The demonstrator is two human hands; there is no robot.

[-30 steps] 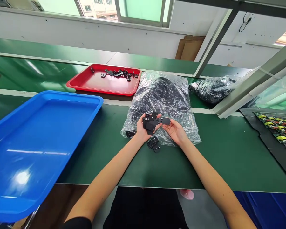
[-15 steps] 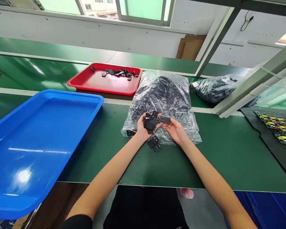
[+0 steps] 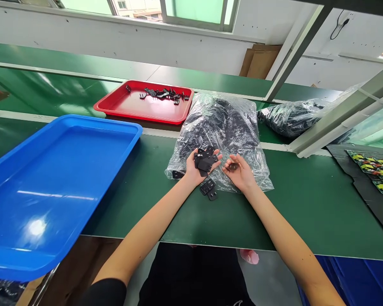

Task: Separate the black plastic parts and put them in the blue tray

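My left hand (image 3: 195, 171) lies palm up over the green bench, cupped under a small pile of black plastic parts (image 3: 205, 160). My right hand (image 3: 240, 173) is close beside it, also palm up, its fingers curled over a small dark piece in the palm. Both hands hover at the front edge of a clear plastic bag (image 3: 223, 123) full of black parts. Two loose black parts (image 3: 208, 188) lie on the bench just below my left hand. One more black part (image 3: 178, 174) sits at the bag's left corner.
A big blue tray (image 3: 60, 182) overhangs the bench edge at left. A red tray (image 3: 140, 109) with several black clips stands behind it. A second filled bag (image 3: 290, 117) lies at the back right, beside a slanted metal frame bar (image 3: 335, 117). Circuit boards (image 3: 378, 170) rest on a black mat at far right.
The black piece that my right fingertips held out next to the pile is no longer there; the right fingers have curled in and the hands have drawn slightly apart. The view shifted a little.
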